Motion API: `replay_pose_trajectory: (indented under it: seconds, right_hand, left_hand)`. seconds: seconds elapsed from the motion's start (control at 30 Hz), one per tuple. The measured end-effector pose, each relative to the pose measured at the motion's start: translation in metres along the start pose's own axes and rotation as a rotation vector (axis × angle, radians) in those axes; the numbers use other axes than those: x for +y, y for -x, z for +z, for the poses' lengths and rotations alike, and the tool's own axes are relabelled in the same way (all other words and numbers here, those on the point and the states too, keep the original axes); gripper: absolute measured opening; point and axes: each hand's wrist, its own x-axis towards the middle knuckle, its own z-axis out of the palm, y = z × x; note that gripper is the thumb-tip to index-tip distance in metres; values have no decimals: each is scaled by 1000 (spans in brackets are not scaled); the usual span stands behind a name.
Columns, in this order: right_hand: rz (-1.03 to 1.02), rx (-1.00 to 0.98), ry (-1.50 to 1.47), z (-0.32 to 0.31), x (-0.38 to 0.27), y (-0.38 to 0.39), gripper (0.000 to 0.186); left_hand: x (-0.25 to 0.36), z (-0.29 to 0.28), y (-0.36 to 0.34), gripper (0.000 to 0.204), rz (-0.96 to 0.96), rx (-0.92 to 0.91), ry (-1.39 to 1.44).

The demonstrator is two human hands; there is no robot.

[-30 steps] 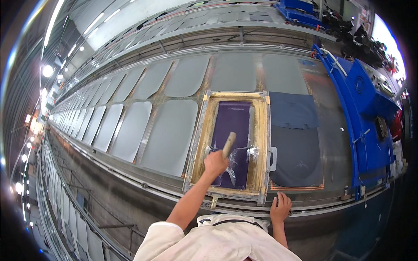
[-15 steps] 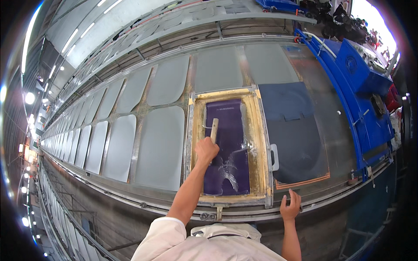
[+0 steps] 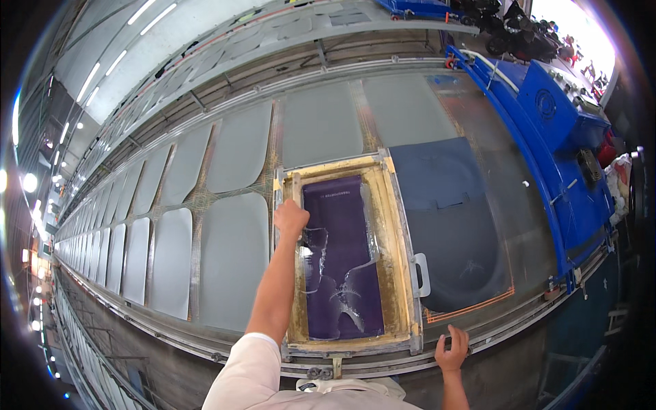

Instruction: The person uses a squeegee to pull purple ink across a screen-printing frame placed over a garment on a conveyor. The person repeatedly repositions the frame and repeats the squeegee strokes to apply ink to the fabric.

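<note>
Nearest, at the bottom right of the frame, the right hand is unloaded, its fingers loosely curled and spread; it hangs near the table's metal edge rail, and contact with it cannot be confirmed.

At the lower centre lies the printing screen frame, a wood-lined rectangle with a pale pull handle on its right side. Its purple mesh carries a clear, glossy film with ragged edges across the middle and lower parts; the upper part looks smoother. Spreading is judged partly done, the uneven film being what is left. Any result beneath the mesh is hidden.

The left hand is clenched at the frame's upper left inside edge. A wooden handle shows just above the fist and is judged to be in its grasp; the working end cannot be made out.

Right of the frame lies a dark blue-grey panel bearing a faint pale mark, with orange lines at its lower corner. Grey panels run in two rows toward the left edge; no mark is discernible on them. A blue machine stands at the right, and motorbikes at the far upper right.
</note>
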Motion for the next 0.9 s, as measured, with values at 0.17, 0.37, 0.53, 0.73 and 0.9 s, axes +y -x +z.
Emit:
replay_pose_trajectory:
  seconds: [0.17, 0.37, 0.53, 0.73, 0.9]
  right_hand:
    - [237, -54, -154, 3, -2, -16, 29]
    - [-76, -125, -310, 41, -89, -210, 33]
    - [-485, -431, -267, 148, -174, -380, 51]
    - [-456, -728, 164, 243, -185, -483, 41]
    - [-414, -784, 259, 261, -177, -502, 37]
  left_hand:
    - [7, 9, 40, 27, 222, -111, 8]
    - [-8, -14, 40, 18, 911, -203, 57]
    - [14, -4, -35, 20, 1107, -66, 20]
    - [62, 7, -104, 25, 962, -104, -108]
    - [52, 8, -126, 28, 904, -162, 79]
